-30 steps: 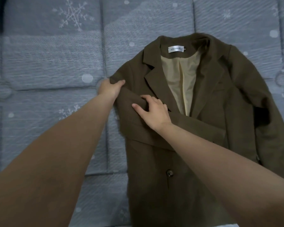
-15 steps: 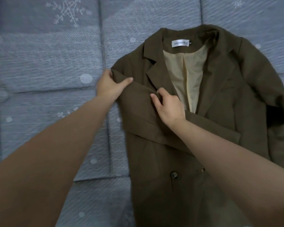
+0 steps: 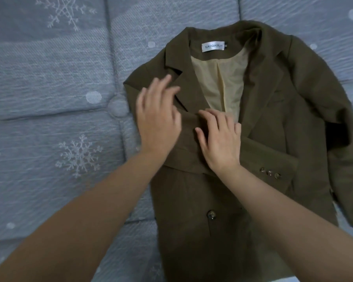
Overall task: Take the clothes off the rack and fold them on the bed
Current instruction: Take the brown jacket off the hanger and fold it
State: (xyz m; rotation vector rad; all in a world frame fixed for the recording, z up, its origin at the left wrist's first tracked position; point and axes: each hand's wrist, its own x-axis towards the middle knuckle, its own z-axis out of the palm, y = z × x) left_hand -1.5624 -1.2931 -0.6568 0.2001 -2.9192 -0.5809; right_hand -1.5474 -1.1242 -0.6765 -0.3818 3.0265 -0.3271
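- Jacket (image 3: 263, 139) is laid front-up on the bed (image 3: 49, 88), collar at 12 o'clock.
- Left hand (image 3: 158, 121) is spread, fingers straight, nothing gripped.
- Right hand (image 3: 220, 139) is pressed flat on the folded sleeve (image 3: 269, 159).

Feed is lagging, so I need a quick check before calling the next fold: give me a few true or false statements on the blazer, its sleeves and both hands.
1. The brown blazer lies front-up on the bed. True.
2. One sleeve is folded across the chest. True.
3. The left hand grips a hanger. False: its fingers are spread over the lapel, holding nothing.
4. The right hand rests flat on the folded sleeve. True.
5. The other sleeve is folded in too. False: it lies out at the side.
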